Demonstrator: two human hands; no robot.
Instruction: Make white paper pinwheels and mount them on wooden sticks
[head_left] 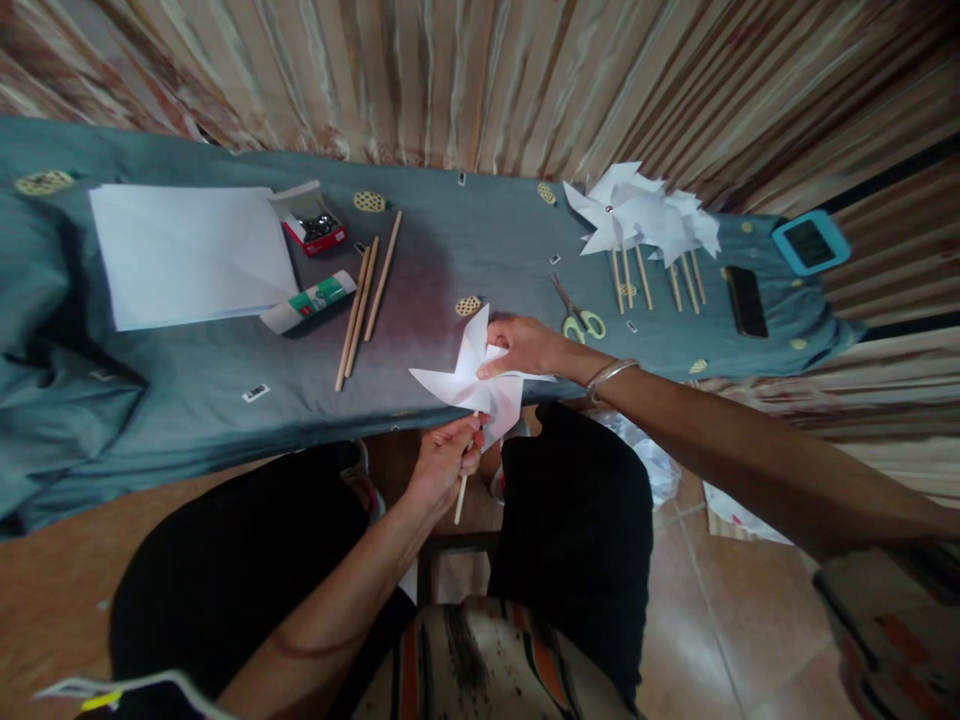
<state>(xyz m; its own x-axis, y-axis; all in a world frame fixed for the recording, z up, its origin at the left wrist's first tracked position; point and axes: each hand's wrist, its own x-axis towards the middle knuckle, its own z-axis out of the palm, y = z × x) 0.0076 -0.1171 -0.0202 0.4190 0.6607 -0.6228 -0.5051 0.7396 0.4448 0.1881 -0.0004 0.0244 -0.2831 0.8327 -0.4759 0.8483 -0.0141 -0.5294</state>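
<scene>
Where the pinwheel (465, 383) is held: across the near edge of the table (495, 235), above the wearer's knees, its white blades fanned out, one pointing away and one to the left.
Stick (461, 495): a pale wooden rod, slanted below the paper, its lower end left free; whether it is fastened at the middle cannot be told.
Handling the paper: the step in hand is judged to be the steadying of paper against wood; the rod is best gripped close under the blades so that twisting is prevented, and light pressure is best kept near the middle so that no blade is creased.
Left hand (444, 462): closed around the rod just under the paper, fingers curled; the forearm is angled up from the lower left.
Right hand (523, 346): nearly closed, paper pinched with the thumb laid near the middle, the other fingers partly hidden; the forearm is stretched in from the lower right, a bracelet (613, 374) worn at the wrist.
Right of the work: scissors (576, 318) are laid near the right wrist, and beyond them a cluster of pinwheels on sticks (637, 215).
Left of the work: three loose sticks (366, 290), an opened red box (319, 235) and white sheets (191, 258) are set out.
</scene>
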